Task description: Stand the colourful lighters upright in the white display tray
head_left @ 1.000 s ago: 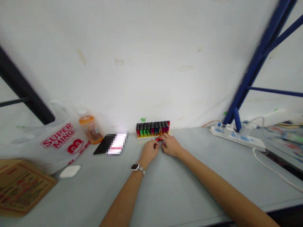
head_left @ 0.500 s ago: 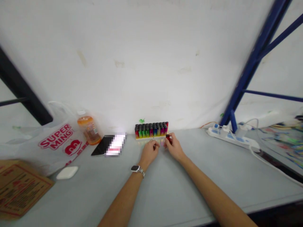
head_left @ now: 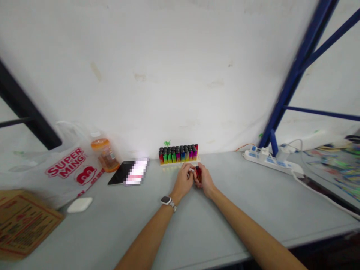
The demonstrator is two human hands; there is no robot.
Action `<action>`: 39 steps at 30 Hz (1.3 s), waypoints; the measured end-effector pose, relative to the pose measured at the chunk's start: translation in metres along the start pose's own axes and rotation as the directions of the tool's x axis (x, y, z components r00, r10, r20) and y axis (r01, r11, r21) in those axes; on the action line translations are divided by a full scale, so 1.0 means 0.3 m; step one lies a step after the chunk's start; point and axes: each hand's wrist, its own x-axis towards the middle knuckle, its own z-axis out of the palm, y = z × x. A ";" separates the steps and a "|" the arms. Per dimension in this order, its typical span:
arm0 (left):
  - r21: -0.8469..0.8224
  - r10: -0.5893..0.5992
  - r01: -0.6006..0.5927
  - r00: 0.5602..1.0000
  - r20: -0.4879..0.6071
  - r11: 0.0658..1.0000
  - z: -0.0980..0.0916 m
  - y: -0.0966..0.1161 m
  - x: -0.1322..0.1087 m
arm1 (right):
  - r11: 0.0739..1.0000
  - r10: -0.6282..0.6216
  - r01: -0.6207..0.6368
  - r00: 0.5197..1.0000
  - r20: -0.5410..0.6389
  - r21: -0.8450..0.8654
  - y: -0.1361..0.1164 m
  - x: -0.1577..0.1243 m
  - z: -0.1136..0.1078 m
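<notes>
Red lighter in the grip. Just beyond it, black-capped lighters in tray, bodies red, green, yellow, blue, magenta. Left of the grip: black phone; orange bottle, white cap; white bag with red lettering. Nearer, far left: white case, brown box with red print. Right of the grip: white power strip, blue sockets; blue frame. Grey table.

A plastic bag lay at the tabletop's left, an orange-capped bottle beside it; a phone, white case, cardboard box and power strip lay about.
</notes>
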 end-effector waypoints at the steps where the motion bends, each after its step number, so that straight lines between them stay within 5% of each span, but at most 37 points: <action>1: -0.018 -0.007 0.007 1.000 -0.011 1.000 0.007 0.006 -0.002 | 1.000 -0.004 0.004 1.000 0.014 0.014 -0.002 -0.002 -0.001; 5: -0.069 -0.034 0.032 0.999 -0.017 0.997 0.008 0.024 -0.005 | 0.999 -0.043 0.043 0.999 0.030 0.000 -0.007 -0.014 0.003; 10: -0.084 0.021 -0.020 1.000 0.017 0.996 -0.001 0.040 -0.008 | 0.924 -0.296 0.262 0.951 -0.088 -0.280 0.012 -0.015 0.007; 14: -0.086 0.034 -0.031 0.999 0.024 0.996 -0.002 0.047 -0.011 | 0.860 -0.410 0.369 0.911 -0.047 -0.352 0.021 -0.021 -0.001; 30: -0.089 0.019 -0.018 1.000 0.009 0.996 -0.007 0.045 -0.006 | 0.811 -0.462 0.384 0.883 -0.082 -0.442 0.025 -0.019 0.014; 39: -0.128 -0.013 0.011 1.000 -0.013 0.992 0.021 0.076 -0.014 | 0.863 -0.429 0.373 0.897 -0.104 -0.340 0.020 -0.007 -0.004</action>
